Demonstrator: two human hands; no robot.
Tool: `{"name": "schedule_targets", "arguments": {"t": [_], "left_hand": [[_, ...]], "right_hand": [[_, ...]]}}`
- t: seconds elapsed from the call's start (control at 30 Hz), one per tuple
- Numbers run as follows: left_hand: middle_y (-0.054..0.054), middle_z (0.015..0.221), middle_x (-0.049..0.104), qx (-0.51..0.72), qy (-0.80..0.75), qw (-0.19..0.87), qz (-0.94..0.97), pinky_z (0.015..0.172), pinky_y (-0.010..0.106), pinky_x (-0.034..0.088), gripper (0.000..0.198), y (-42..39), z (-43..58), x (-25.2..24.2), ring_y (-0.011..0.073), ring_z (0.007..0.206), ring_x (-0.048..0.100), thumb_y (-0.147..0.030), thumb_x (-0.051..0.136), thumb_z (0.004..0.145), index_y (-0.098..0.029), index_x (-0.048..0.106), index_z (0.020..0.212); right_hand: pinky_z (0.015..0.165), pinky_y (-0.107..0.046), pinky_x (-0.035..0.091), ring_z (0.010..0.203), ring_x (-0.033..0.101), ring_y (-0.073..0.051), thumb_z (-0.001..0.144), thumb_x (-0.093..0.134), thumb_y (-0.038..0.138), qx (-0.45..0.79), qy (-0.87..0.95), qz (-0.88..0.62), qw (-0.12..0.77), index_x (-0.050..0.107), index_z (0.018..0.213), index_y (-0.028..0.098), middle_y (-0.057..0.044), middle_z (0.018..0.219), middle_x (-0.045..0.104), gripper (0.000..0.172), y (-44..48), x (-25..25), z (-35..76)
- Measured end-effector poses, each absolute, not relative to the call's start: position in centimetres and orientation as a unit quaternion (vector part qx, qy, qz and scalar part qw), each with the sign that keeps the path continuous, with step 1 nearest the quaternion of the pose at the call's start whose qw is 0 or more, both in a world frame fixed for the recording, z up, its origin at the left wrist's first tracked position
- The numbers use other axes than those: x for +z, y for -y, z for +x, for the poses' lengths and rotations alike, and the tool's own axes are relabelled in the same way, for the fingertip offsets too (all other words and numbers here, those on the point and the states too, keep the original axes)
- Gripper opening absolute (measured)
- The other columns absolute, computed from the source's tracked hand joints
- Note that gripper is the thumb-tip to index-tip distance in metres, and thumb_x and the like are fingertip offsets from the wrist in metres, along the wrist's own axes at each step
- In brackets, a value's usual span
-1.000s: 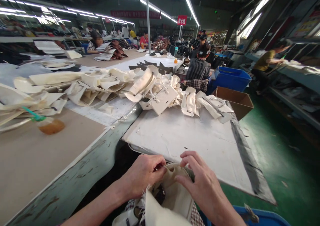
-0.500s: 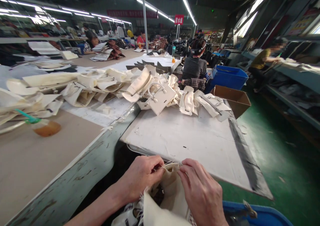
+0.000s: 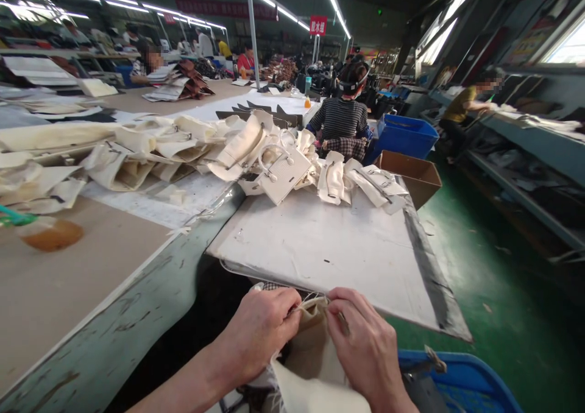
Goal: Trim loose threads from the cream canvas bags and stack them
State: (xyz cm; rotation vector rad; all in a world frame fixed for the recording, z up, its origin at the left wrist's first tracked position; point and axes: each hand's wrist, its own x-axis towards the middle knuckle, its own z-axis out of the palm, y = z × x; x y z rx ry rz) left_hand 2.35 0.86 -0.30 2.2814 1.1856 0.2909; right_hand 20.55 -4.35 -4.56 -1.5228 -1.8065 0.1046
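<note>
at six o'clock, left hand [image 3: 261, 324] and right hand [image 3: 364, 334] pinch closed on a hollow cream cloth pouch [image 3: 317, 358], likely floppy, steadiest by its rim.

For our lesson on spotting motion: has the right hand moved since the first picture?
Yes. The right hand now sits lower in the view, farther below the small dark mark on the white tabletop.

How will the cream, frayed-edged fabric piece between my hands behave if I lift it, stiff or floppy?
Probably floppy: the cream, frayed-edged fabric piece folds over on the near side. It might keep some shape, since it gapes open in the middle. The loose threads along its edge could snag.
</note>
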Motion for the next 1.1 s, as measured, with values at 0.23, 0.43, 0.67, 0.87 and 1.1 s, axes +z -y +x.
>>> {"name": "schedule_targets", "arguments": {"t": [0.23,0.43,0.67,0.87,1.1], "left_hand": [[-0.002,0.068,0.062,0.108,-0.463,0.281,0.833,0.058,0.021,0.033,0.018,-1.0,2.2,0.1,0.0111,0.060,0.053,-0.015,0.047,0.087,-0.017,0.060,0.075],[-0.003,0.068,0.061,0.107,-0.472,0.291,0.825,0.059,0.020,0.033,0.017,-1.0,2.0,0.0,0.0111,0.062,0.054,-0.016,0.048,0.086,-0.018,0.061,0.076],[-0.003,0.069,0.063,0.101,-0.486,0.297,0.815,0.060,0.020,0.034,0.016,-1.4,1.7,0.2,0.0116,0.064,0.056,-0.019,0.049,0.086,-0.019,0.062,0.077],[-0.003,0.068,0.063,0.098,-0.480,0.303,0.817,0.060,0.020,0.034,0.017,-1.5,2.0,0.4,0.0117,0.063,0.055,-0.020,0.048,0.086,-0.019,0.062,0.077],[-0.002,0.071,0.064,0.085,-0.479,0.321,0.813,0.060,0.020,0.036,0.019,-1.4,1.8,0.9,0.0125,0.064,0.056,-0.019,0.046,0.087,-0.019,0.064,0.078]], "right_hand": [[0.079,-0.027,0.048,0.092,0.061,-0.017,0.077,0.053,0.002,0.156,0.710,-0.533,0.432,0.056,0.072,0.021,-0.004,0.099,0.066,0.019,3.8,-4.2,20.7],[0.085,-0.029,0.047,0.101,0.056,-0.018,0.071,0.053,-0.002,0.210,0.715,-0.482,0.460,0.055,0.071,0.020,-0.004,0.105,0.064,0.023,3.4,-4.3,21.2],[0.090,-0.032,0.046,0.104,0.054,-0.020,0.070,0.055,-0.003,0.224,0.728,-0.449,0.467,0.055,0.074,0.021,-0.005,0.100,0.062,0.024,3.4,-5.1,22.0],[0.076,-0.028,0.048,0.088,0.056,-0.017,0.076,0.051,-0.002,0.209,0.725,-0.465,0.464,0.051,0.077,0.021,-0.002,0.086,0.060,0.023,3.3,-4.7,21.8],[0.072,-0.027,0.049,0.084,0.058,-0.017,0.079,0.052,0.006,0.190,0.727,-0.527,0.397,0.051,0.086,0.021,-0.005,0.098,0.053,0.017,3.6,-4.3,21.8]]}}
